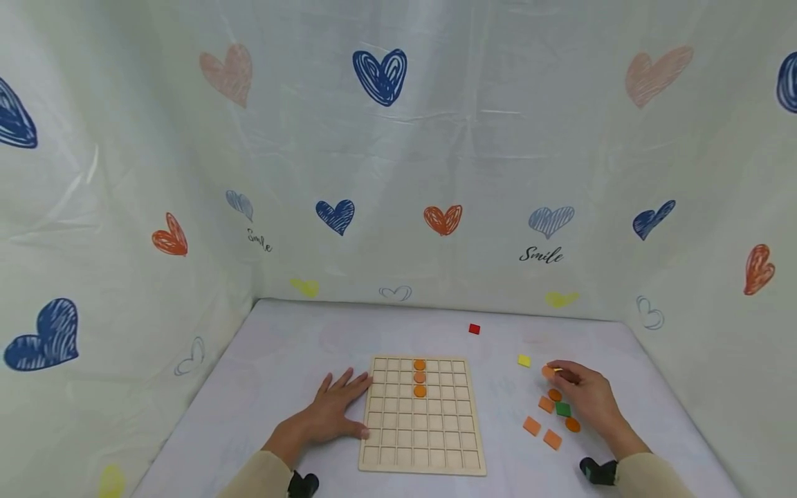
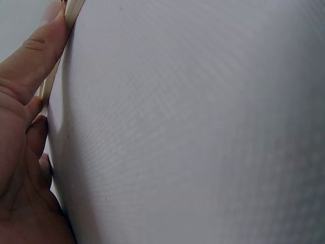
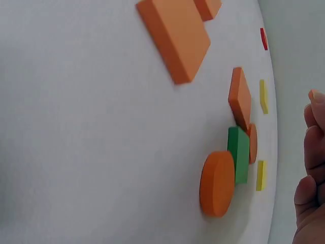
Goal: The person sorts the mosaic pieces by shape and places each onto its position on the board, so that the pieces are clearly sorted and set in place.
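My left hand point(image 1: 330, 413) lies with fingers spread at the left edge of a wooden grid board point(image 1: 403, 439), thumb and fingertips touching its rim. The left wrist view catches the thumb point(image 2: 35, 58) against the board's side. Three orange discs point(image 1: 420, 377) sit in the board's middle column, in the top three rows. Over the tabletop at right, my right hand point(image 1: 588, 398) pinches another orange disc point(image 1: 547, 372) between thumb and fingertips. Only a sliver of that held disc point(image 3: 312, 94) shows in the right wrist view.
Below the right hand lie orange squares point(image 1: 532, 426), a green square point(image 1: 563, 409) and two orange discs point(image 1: 573, 425). Yellow squares point(image 1: 524, 361) lie farther back, one partly hidden by the hand. A red square point(image 1: 474, 329) lies behind the board. Heart-printed curtains point(image 1: 486, 159) surround the table.
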{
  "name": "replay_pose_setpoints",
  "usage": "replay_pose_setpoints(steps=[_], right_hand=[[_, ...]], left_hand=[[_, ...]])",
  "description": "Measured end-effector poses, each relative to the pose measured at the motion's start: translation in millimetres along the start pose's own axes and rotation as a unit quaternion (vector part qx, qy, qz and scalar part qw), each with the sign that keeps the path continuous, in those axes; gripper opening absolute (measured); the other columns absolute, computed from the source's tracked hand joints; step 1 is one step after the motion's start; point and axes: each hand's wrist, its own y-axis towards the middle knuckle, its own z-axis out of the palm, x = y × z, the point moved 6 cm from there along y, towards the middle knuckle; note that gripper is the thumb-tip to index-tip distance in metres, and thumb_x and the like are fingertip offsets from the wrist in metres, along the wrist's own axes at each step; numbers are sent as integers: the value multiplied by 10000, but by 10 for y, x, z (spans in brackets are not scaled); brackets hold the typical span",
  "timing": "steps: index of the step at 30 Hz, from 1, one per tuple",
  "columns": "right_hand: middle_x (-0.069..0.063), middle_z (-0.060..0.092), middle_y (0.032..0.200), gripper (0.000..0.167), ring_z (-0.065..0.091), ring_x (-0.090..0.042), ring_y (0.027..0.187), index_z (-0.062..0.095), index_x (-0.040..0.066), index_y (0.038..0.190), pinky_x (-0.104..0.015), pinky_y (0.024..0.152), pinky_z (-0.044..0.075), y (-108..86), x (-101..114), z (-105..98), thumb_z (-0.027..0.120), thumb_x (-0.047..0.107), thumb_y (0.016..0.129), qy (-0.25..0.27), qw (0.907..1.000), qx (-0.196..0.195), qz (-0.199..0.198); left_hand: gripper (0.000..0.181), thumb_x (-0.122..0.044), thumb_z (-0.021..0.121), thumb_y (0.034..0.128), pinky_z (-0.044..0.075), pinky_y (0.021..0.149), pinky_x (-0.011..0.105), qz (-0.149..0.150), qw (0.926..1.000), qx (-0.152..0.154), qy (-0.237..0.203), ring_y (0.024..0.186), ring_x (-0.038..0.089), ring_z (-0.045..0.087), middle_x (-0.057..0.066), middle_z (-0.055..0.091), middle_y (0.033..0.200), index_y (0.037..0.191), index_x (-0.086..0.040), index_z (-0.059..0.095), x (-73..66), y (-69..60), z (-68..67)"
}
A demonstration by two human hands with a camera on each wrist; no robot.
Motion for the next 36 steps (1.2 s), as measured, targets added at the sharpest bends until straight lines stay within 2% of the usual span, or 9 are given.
replay_pose_setpoints(steps=[8,15,19,29,36], right_hand=[[-195,735,1187,314,656,-230,955,717,56,1294,-182,660,591,-3,196,96,744,140,993,235,9988,-167,-388],[-151,759,1155,279,634,-28,894,752,72,1245,-189,671,590,-34,356,175,769,121,971,520,9954,-264,-762],[-116,759,1151,278,612,30,906,755,85,1247,-160,724,582,-46,423,230,770,145,976,689,9946,-194,-747],[-105,762,1103,279,652,-104,874,767,101,1229,-186,681,567,-78,548,350,790,132,952,694,9955,-162,-618],[-101,757,1120,286,662,-115,915,769,100,1232,-156,746,582,-53,606,439,793,112,947,809,9949,2,-605]], left_hand=[[1082,-544,890,756,-44,1328,629,24,10000,23,-87,1645,375,120,59,348,1722,1639,-156,400,-20,-18,-4],[1084,-557,887,756,-42,1333,617,1,10000,27,-44,1647,364,124,48,346,1724,1642,-171,396,-8,-8,2],[1078,-548,890,757,-41,1334,616,-5,10000,9,-32,1646,366,125,51,348,1723,1640,-169,401,-10,-10,-3],[1071,-534,894,760,-46,1332,618,-14,10000,13,-73,1648,361,121,47,348,1723,1639,-170,403,-20,-16,1],[1071,-532,896,758,-44,1333,617,-46,10000,9,-37,1648,359,123,44,349,1723,1639,-171,404,-24,-13,-3]])
